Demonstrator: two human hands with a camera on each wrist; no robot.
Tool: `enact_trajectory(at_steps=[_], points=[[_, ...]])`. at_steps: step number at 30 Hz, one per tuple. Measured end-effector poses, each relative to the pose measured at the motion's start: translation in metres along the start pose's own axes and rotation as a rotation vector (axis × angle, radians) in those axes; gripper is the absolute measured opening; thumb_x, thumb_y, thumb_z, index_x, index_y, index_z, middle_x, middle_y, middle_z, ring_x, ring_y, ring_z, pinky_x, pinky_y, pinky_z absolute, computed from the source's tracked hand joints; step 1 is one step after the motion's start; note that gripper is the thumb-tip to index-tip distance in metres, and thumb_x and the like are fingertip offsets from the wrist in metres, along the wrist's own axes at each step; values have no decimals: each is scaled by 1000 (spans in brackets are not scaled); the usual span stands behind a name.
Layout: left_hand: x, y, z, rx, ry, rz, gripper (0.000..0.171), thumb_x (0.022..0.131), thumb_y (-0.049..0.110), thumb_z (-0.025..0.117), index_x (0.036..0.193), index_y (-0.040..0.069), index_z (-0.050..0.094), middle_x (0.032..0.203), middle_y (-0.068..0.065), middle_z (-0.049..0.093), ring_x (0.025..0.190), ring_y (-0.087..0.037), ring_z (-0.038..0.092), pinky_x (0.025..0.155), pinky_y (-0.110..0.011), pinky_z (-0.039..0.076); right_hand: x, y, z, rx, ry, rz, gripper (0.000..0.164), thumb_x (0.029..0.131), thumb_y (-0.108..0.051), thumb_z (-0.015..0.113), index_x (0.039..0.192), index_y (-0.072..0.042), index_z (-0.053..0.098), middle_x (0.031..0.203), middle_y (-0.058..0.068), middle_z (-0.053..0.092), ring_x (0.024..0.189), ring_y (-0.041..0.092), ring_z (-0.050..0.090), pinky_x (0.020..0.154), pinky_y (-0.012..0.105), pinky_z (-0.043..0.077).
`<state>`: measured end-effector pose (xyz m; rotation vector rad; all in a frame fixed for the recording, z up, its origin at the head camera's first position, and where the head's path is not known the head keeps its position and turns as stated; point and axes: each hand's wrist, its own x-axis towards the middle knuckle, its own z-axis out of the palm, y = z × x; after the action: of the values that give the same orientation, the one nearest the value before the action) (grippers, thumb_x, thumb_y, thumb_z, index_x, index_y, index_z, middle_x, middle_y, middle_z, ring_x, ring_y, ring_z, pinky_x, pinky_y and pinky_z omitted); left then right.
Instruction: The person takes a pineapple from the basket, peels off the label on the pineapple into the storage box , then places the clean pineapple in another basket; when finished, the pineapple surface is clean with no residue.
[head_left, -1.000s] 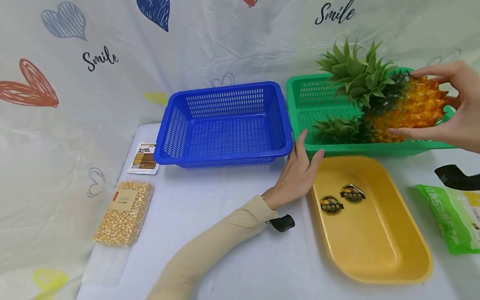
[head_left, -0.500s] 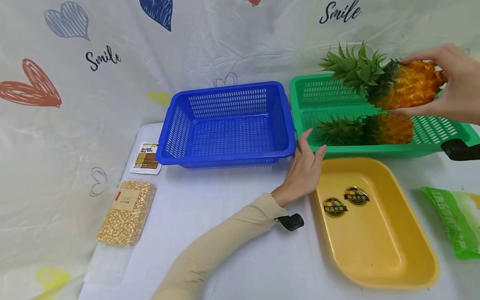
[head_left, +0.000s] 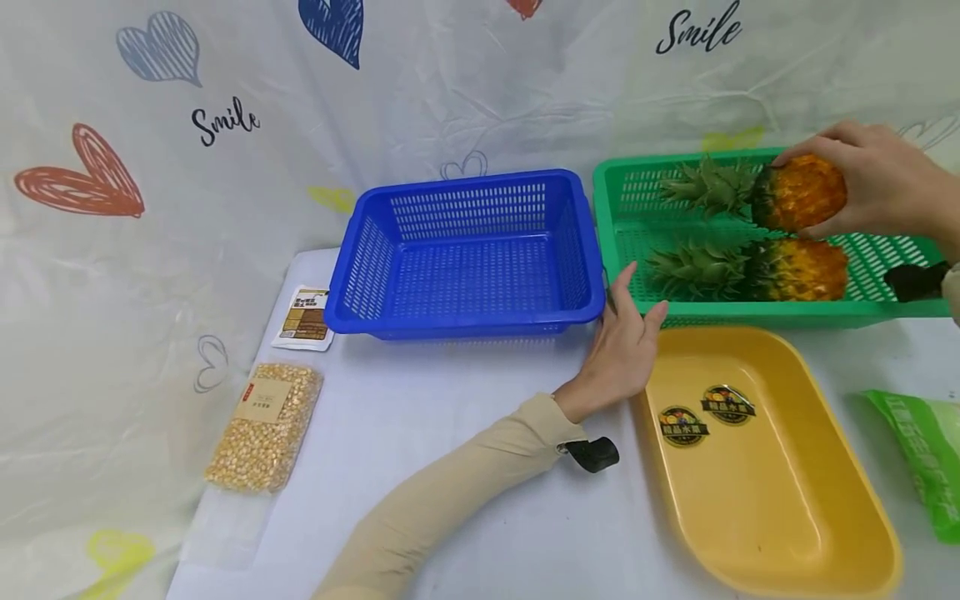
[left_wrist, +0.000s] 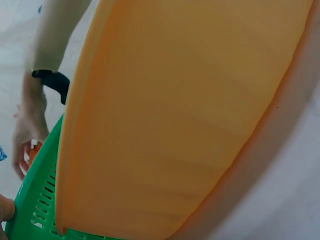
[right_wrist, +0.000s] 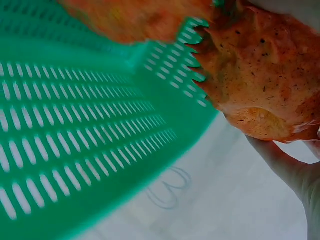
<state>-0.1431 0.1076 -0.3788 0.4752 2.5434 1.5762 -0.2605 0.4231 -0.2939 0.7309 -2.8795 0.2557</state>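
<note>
My right hand [head_left: 873, 179] holds an orange pineapple [head_left: 810, 196] by its body, thumb on the near side and fingers on the far side, leaves pointing left. This pineapple is low inside the far part of the green basket [head_left: 780, 315]; whether it touches the bottom I cannot tell. A second pineapple [head_left: 798, 271] lies in front, along the near wall. In the right wrist view, fingers support the spiky fruit [right_wrist: 265, 75] beside the slotted basket wall [right_wrist: 125, 135]. My left hand [head_left: 621, 354], thumb and index finger spread, rests against the green basket's left front corner, beside the blue basket [head_left: 465, 321].
A yellow tray [head_left: 757, 500] with two round stickers stands before the green basket. At the left lie a bag of corn kernels [head_left: 262, 433] and a small brown-and-white packet [head_left: 306, 321]. A green packet [head_left: 918, 450] lies at the far right.
My right hand has carried the held pineapple back over the front one and down into the far side of the green basket. The left hand has stayed at the corner; the view has shifted slightly.
</note>
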Motion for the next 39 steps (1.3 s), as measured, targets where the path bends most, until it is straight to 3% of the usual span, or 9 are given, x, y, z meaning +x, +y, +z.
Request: enact_trajectory(at_steps=[3,6,10,21,26,31,39], points=[[-1,0,1,2,-11,-1,61,115,35,34,166,20,5,171,-17,17,158,-25,18,124,-37,30,2,0,5,3,-31,13,95,57,10,95,138,4,46,137,43,33,121,67,29,98,82,28],[-1,0,0,0,-19,-5,61,115,38,32,167,22,4,171,-15,16,157,-25,19,123,-38,31,6,-1,7,-22,-45,-38,97,54,9,97,137,3,47,135,41,35,121,66,30,102,80,24],[-2,0,0,12,-14,-3,61,115,38,31,167,22,3,171,-16,18,157,-26,21,122,-39,34,10,-2,7,-43,-77,-83,100,51,8,99,136,1,47,133,38,38,116,63,34,97,78,27],[-3,-1,1,36,-6,-18,61,114,42,33,166,25,6,171,-14,17,157,-24,21,122,-39,34,28,-6,4,-37,-261,-98,93,57,3,97,137,-3,51,126,35,48,103,56,52,77,70,49],[-3,-1,2,35,-17,-20,61,114,43,33,166,26,6,170,-12,20,155,-24,27,119,-38,38,36,-5,3,-22,-391,-41,90,66,10,88,143,3,42,133,43,39,102,57,53,71,61,52],[-2,-2,0,37,-3,-8,60,114,42,34,166,25,8,169,-13,25,153,-24,30,119,-37,38,44,1,6,-28,-484,33,91,73,13,81,149,7,30,140,50,25,89,51,56,65,53,53],[-1,-4,-1,25,-4,9,61,115,39,35,166,23,8,169,-15,24,155,-25,26,122,-38,34,47,5,11,-69,-525,58,86,79,11,79,149,14,29,136,52,28,101,62,52,75,63,53]])
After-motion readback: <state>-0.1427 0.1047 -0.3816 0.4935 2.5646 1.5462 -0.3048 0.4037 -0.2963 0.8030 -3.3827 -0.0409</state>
